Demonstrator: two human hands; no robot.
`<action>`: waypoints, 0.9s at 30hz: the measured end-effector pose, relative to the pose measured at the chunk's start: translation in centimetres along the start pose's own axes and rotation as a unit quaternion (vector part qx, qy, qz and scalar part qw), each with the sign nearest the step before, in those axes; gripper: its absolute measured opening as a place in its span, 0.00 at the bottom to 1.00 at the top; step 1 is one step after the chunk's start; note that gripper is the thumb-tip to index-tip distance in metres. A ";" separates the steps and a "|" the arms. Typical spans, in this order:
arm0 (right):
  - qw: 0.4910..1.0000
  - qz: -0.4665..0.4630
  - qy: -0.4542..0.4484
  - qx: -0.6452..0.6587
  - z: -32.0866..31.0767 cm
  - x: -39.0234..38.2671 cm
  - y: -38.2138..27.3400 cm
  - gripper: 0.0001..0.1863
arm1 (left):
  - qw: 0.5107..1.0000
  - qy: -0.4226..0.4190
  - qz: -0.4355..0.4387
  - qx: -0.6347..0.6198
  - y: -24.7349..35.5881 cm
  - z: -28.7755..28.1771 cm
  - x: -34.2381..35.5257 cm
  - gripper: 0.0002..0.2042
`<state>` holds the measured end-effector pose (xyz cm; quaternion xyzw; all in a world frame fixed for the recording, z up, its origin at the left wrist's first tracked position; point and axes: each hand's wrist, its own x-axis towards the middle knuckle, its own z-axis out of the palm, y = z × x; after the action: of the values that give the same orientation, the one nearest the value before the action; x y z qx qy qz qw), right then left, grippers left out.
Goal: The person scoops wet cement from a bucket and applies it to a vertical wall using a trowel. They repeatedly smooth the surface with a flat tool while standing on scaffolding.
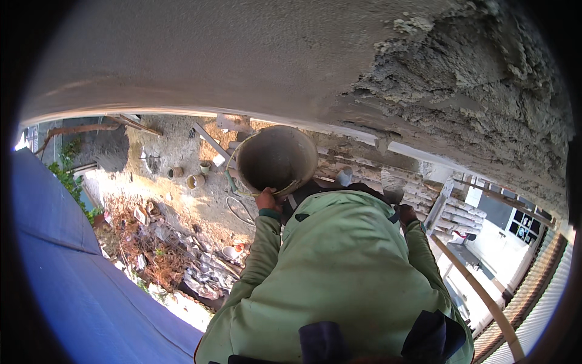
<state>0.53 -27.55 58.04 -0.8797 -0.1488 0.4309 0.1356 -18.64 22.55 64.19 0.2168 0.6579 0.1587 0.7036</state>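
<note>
My left hand [267,199] is closed on the near rim of a grey, mortar-stained bucket [247,159], which tilts so that its mouth faces me. Inside, the bucket looks dark, with residue on its wall. Lower and to the right, my right hand [406,214] is curled beside my hip. What it holds is mostly hidden; a grey, flat-looking shape [393,193] lies just ahead of it. Across the top, a wall [212,67] carries smooth wet-looking grey plaster, with rough, lumpy mortar [461,73] on its right part.
Far below on the ground lie small pots [195,181], a hose [240,211] and a heap of debris [163,249]. A blue sheet [79,261] fills the lower left. Planks [412,187] lie under me, and a wooden pole [479,291] slants on the right beside corrugated roofing [555,303].
</note>
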 end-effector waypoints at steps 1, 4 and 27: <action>0.991 -0.088 0.044 -0.090 0.9 0.6 1.5 0.11 | 1.000 -0.018 -0.010 0.000 0.1 0.5 0.1 0.13; 0.981 -0.117 0.151 -0.025 3.4 1.2 2.0 0.10 | 0.998 -0.061 -0.033 0.001 0.2 0.2 1.3 0.14; 0.787 0.356 0.047 0.502 15.2 -4.9 1.1 0.14 | 0.962 -0.180 -0.067 0.192 4.5 2.5 3.3 0.12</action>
<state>-14.36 -28.72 52.18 -0.6974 0.4184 0.4206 0.4021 -15.61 27.84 63.82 0.3285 0.5513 -0.0599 0.7646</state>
